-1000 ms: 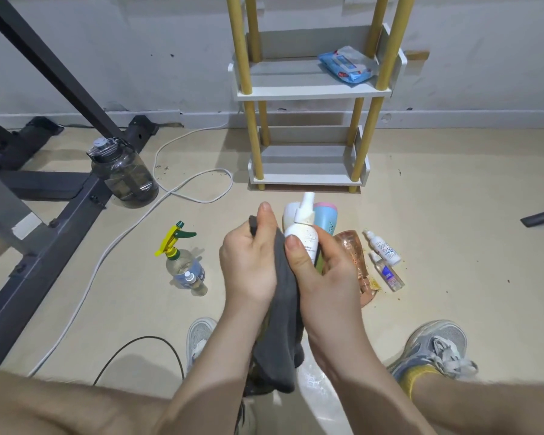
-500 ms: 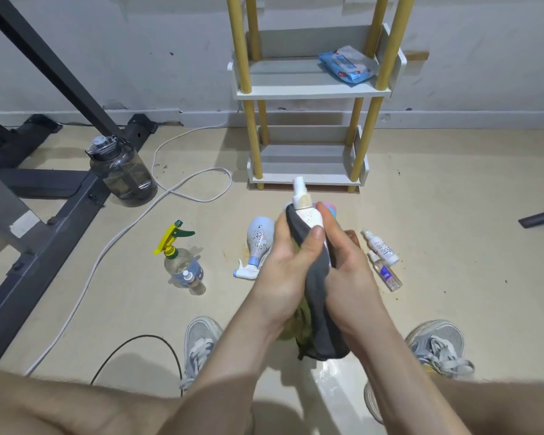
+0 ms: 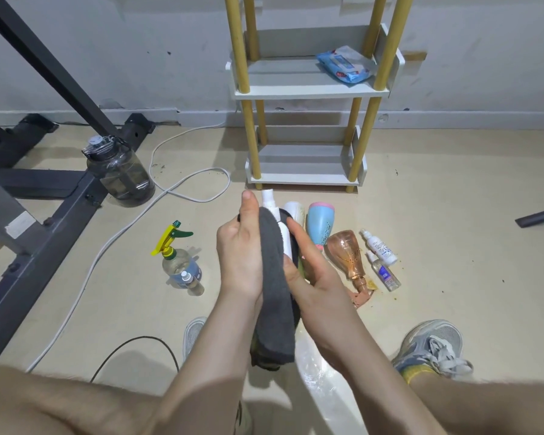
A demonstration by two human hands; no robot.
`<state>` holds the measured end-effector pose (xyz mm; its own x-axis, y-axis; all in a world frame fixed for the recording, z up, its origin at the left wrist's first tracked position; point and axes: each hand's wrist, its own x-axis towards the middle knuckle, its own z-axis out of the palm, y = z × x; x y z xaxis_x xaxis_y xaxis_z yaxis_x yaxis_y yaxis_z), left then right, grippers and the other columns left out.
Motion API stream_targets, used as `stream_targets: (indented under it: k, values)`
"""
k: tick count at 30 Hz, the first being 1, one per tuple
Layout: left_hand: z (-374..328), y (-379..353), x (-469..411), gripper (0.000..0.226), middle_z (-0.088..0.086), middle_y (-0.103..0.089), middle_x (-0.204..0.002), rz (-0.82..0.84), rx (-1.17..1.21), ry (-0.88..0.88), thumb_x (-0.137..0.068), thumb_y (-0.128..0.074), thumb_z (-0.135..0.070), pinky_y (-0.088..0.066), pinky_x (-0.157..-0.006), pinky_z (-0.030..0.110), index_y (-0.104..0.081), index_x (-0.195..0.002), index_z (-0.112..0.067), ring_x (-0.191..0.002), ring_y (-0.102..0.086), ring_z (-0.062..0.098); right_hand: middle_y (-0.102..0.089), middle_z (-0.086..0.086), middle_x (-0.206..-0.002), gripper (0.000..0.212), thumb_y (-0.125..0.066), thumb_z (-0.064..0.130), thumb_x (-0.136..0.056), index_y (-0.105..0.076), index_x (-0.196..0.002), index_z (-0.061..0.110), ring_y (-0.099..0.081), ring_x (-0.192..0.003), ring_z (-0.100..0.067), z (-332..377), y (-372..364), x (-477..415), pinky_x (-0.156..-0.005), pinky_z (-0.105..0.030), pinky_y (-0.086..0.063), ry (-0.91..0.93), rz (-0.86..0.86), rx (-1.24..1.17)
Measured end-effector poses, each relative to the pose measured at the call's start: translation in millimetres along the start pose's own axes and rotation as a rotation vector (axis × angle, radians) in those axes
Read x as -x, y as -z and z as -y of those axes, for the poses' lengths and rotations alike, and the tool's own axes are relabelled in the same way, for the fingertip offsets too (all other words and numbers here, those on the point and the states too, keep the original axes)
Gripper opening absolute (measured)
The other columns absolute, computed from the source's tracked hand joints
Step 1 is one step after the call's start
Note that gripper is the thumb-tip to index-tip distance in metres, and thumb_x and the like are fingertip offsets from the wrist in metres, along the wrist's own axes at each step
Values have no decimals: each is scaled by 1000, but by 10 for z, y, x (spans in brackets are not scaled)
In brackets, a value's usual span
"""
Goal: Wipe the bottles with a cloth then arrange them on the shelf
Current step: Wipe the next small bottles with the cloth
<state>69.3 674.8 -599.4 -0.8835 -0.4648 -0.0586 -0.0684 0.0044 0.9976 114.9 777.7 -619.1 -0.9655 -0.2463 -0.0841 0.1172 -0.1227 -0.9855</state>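
Left hand (image 3: 239, 255) wrapping grey cloth (image 3: 275, 296) around white bottle (image 3: 285, 243), right hand (image 3: 311, 277) gripping it, other bottles (image 3: 319, 224) lying on beige floor (image 3: 453, 230), white shelf (image 3: 302, 89) standing against grey wall (image 3: 139, 42)

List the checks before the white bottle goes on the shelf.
1. Grip on the white bottle: the right hand curls round it. Ok.
2. Cloth contact: the left hand holds it against the bottle. Ok.
3. Wipe complete: cannot tell.
4. Cap on: ok.
5. Room on the bottom shelf: no bottle on it. Ok.
6. Room on the upper shelf: a wipes pack lies on its right side, and the left side is free. Ok.
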Motion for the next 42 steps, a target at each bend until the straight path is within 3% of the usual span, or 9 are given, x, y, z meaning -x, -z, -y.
stream_targets:
  k: [7, 10, 13, 18, 23, 28, 34, 37, 42]
  values:
    - [-114, -24, 32, 51, -2, -49, -59, 0, 64, 226, -100, -40, -53, -43, -54, 24, -48, -66, -16, -60, -52, 17, -67, 19, -110, 35, -73, 23, -88, -63, -119, 36, -62, -104, -3, 97, 143, -109, -90, -24, -51, 57, -54, 275]
    - [-86, -58, 184, 36, 2, -70, -90, 244, 103, 185, -103, -40, -44, -56, -86, 32, -64, -95, -18, -90, -68, 18, -64, 26, -88, 33, -75, 16, -81, -64, -101, 40, -60, -84, -3, 143, 164, -105, -68, -13, -45, 136, -239, 459]
    - [-29, -59, 230, 22, -5, -72, -93, 527, 88, 56, -106, -42, -25, -53, -82, 30, -64, -107, -27, -88, -68, 12, -63, 18, -87, 31, -72, 16, -84, -62, -88, 44, -59, -81, -6, 143, 212, -91, -66, -13, -44, 194, -312, 483]
    - [17, -52, 87, 38, -12, -45, -51, 132, -147, -151, -86, -51, -53, -34, -56, 32, -53, -57, -28, -56, -39, 15, -61, 13, -76, 16, -72, 12, -83, -67, -95, 20, -50, -73, -8, 147, 190, -79, -65, -18, -39, 152, -186, 455]
    - [-51, -105, 102, 35, 3, -62, -65, 73, 171, 86, -97, -59, -37, -47, -64, 34, -62, -69, -17, -64, -54, 19, -56, 7, -122, 34, -80, 23, -74, -61, -101, 27, -51, -119, -3, 92, 195, -64, -98, -20, -40, 142, -269, 451]
    - [-91, 0, -41, 30, 13, -73, -82, -33, 390, 188, -99, -57, -22, -56, -86, 47, -70, -76, -10, -79, -68, 25, -71, 4, -90, 32, -72, 24, -71, -56, -99, 27, -65, -80, -9, 275, 326, -32, -73, -23, -51, 226, -498, 155]
    - [-277, -121, 276, 53, 6, -71, -71, 275, 279, 138, -104, -44, -33, -56, -63, 30, -75, -63, -21, -65, -66, 21, -74, 6, -94, 35, -64, 43, -80, -67, -110, 24, -70, -85, -14, 240, 46, -90, -78, -39, -58, 88, -327, 183]
    - [-268, -87, 364, 46, 3, -76, -98, 411, 285, 69, -103, -40, -41, -55, -90, 30, -80, -85, -25, -95, -71, 14, -73, 6, -95, 38, -60, 45, -82, -68, -112, 24, -69, -89, -16, 218, 116, -160, -84, -46, -56, 58, -452, 200]
    - [-182, -94, 308, 21, 2, -77, -94, 259, 288, 31, -82, -69, -15, -57, -82, 24, -74, -103, -14, -86, -71, 10, -75, -2, -94, 24, -59, 33, -85, -71, -104, 26, -69, -91, -19, 215, 166, -98, -87, -52, -55, 97, -334, 111]
